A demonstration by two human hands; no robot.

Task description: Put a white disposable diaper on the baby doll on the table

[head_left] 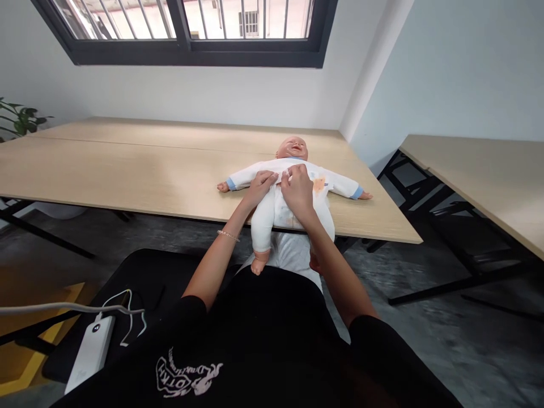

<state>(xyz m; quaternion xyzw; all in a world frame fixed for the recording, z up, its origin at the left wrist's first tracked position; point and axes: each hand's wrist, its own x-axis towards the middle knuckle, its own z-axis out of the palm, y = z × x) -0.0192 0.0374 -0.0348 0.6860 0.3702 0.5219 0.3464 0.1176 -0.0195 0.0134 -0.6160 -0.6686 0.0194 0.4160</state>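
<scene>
A baby doll (292,148) lies on its back on the wooden table, head towards the wall, arms spread and legs hanging over the front edge. It wears a white romper (263,222) with blue cuffs and an orange print on the chest. At the doll's waist, my left hand (260,188) is closed, its thumb and fingertips pinching the romper's fabric. Just to the right, my right hand (298,190) is bent over the belly, fingertips pinched on the same cloth. The exact bit of cloth between the fingers is too small to make out.
The light wooden table (127,170) runs along the wall below a barred window (195,56). A second table (488,170) stands to the right across a gap. Left of me, a white power bank (91,351) with cables lies on a black chair (148,266).
</scene>
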